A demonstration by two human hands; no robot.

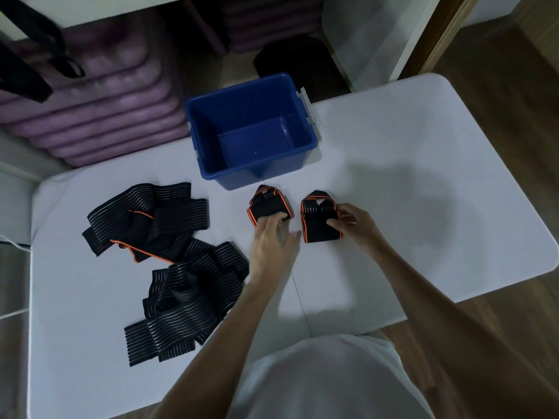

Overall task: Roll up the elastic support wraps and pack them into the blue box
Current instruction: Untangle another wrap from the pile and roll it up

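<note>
Head cam looked down at a white surface [423,176]. Blue box [251,128] sat at the far edge, open top, and I saw nothing inside it. Just in front of it lay two small folded wraps, black with orange trim. My left hand [272,240] had its fingertips pressed on the near edge of the left folded wrap [269,205], fingers curled down, thumb spread out to the side and off the fabric; it looked like pressing rather than a closed grip. My right hand [352,225] pinched the right folded wrap [320,222] at its right side, thumb and fingers closed on the fabric. The two small wraps sat near each other but apart, a strip of bare surface between them. Further left lay loose unrolled wraps, black with thin pale stripes: one pile [148,222] toward the far left with orange edging showing, a second pile [187,297] nearer to me, the two overlapping where they met. Purple cushions [90,116] were stacked beyond the surface on the left.
</note>
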